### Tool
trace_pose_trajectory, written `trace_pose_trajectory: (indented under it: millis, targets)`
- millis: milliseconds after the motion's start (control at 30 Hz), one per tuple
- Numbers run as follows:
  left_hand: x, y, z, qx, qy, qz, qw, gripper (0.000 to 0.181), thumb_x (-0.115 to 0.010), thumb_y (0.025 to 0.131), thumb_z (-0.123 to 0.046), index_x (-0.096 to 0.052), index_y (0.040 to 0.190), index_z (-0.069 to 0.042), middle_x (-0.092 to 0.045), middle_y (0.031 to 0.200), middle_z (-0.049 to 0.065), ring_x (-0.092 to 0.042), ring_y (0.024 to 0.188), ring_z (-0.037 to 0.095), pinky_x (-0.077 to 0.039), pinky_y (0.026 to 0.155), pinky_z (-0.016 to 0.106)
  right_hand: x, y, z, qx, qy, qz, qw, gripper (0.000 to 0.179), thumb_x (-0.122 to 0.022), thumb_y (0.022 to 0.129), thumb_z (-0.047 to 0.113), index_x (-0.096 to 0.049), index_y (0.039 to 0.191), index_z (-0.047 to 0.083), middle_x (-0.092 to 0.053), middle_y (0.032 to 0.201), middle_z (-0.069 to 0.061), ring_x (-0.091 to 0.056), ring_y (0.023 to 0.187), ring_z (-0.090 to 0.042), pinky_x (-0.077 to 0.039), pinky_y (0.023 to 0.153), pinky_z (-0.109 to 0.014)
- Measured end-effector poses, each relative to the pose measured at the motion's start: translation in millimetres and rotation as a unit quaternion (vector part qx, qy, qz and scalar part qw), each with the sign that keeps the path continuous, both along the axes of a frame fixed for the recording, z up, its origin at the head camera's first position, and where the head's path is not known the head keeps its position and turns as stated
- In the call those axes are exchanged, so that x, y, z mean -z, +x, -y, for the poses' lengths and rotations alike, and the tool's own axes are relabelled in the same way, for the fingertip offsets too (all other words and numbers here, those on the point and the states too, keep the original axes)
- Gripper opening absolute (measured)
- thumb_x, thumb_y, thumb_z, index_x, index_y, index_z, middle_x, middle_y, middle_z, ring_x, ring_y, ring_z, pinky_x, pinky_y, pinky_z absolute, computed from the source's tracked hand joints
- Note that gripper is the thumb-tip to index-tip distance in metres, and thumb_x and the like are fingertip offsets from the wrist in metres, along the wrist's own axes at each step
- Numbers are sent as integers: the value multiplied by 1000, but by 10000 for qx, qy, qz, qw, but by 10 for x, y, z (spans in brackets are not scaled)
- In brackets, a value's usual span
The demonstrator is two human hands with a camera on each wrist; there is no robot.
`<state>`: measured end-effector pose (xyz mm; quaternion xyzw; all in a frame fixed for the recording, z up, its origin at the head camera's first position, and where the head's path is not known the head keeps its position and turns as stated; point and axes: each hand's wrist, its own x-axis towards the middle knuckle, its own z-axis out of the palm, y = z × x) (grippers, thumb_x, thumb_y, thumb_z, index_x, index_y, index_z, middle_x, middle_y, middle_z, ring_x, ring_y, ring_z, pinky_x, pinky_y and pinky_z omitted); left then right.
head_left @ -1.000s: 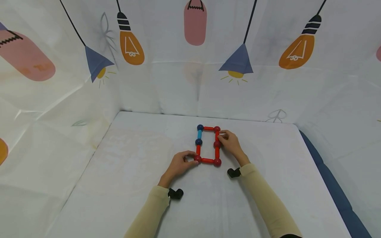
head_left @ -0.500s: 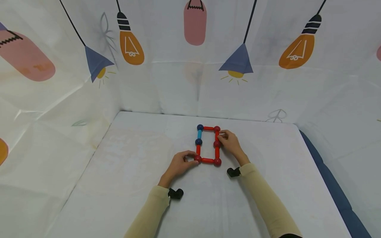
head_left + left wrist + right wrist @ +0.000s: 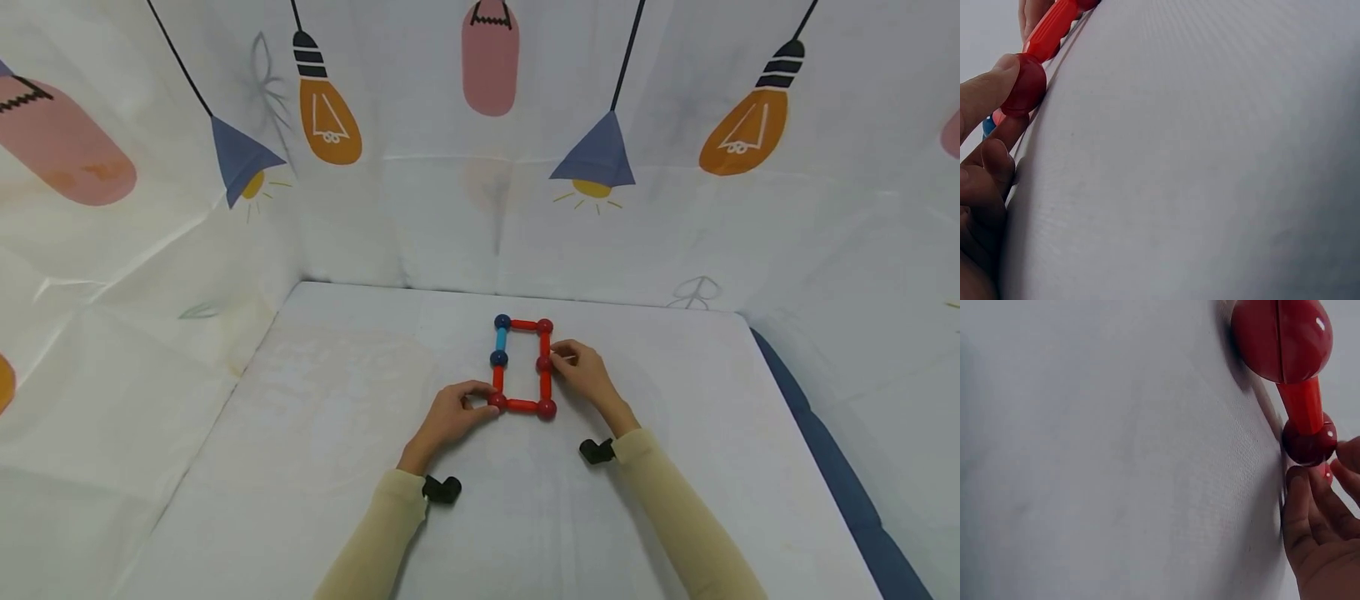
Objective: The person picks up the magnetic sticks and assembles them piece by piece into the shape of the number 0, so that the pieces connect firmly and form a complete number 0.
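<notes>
On the white table lies a closed rectangle of toy building rods and balls, longer from near to far. Its red rods (image 3: 522,406) and one light blue rod (image 3: 501,339) join several red balls and two dark blue balls (image 3: 498,358) on the left side. My left hand (image 3: 450,412) pinches the near left red ball (image 3: 1027,86) between thumb and finger. At the right side, my right hand (image 3: 587,372) has thumb and fingertips around the middle red ball (image 3: 1310,440). The near right red ball (image 3: 1282,339) is untouched, large in the right wrist view.
The white tabletop (image 3: 360,358) stretches around the rectangle on all sides. White cloth (image 3: 450,217) printed with lamps and bulbs hangs behind and at the sides. A dark blue padded edge (image 3: 832,458) runs along the right.
My right hand has slid a little toward me along the right side, from the far right rod to the middle red ball. My left hand and the rectangle have stayed put.
</notes>
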<state>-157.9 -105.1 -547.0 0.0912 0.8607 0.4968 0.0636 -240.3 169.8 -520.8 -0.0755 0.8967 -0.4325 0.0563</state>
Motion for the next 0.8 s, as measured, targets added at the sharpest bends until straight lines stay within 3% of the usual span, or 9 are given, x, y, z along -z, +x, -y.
trace_pose_trajectory:
  millis: [167, 300, 567, 800]
  targets:
    - [-26, -2, 22, 18, 42, 118, 9999, 33, -80, 91, -32, -73, 122, -24, -71, 109, -6, -53, 67, 11, -44, 60, 22, -34, 73, -4, -240, -134, 145, 9995, 36, -65, 102, 25, -64, 131, 4, -68, 127, -17, -68, 110, -33, -60, 91, -42]
    - [-43, -11, 28, 99, 161, 154, 9997, 34, -80, 91, -31, -73, 123, -22, -71, 109, -4, -53, 67, 11, -44, 60, 23, -39, 87, 2, -200, -179, 263, 9993, 37, -67, 101, 27, -64, 131, 6, -67, 128, -15, -66, 112, -32, -60, 91, -41]
    - [-66, -62, 96, 143, -53, -141, 9998, 32, -79, 92, -28, -73, 123, -20, -74, 118, -2, -59, 82, 11, -52, 73, 24, -19, 8, 102, -217, -131, 130, 9996, 33, -66, 102, 26, -65, 128, 6, -69, 125, -15, -68, 109, -31, -60, 91, -41]
    - [-65, -88, 159, 33, -163, -37, 9999, 34, -78, 93, -27, -72, 126, -20, -73, 120, -4, -59, 86, 14, -52, 75, 26, -17, -62, 187, -290, -192, 154, 9993, 33, -66, 102, 24, -65, 128, 5, -69, 125, -16, -68, 106, -30, -61, 88, -40]
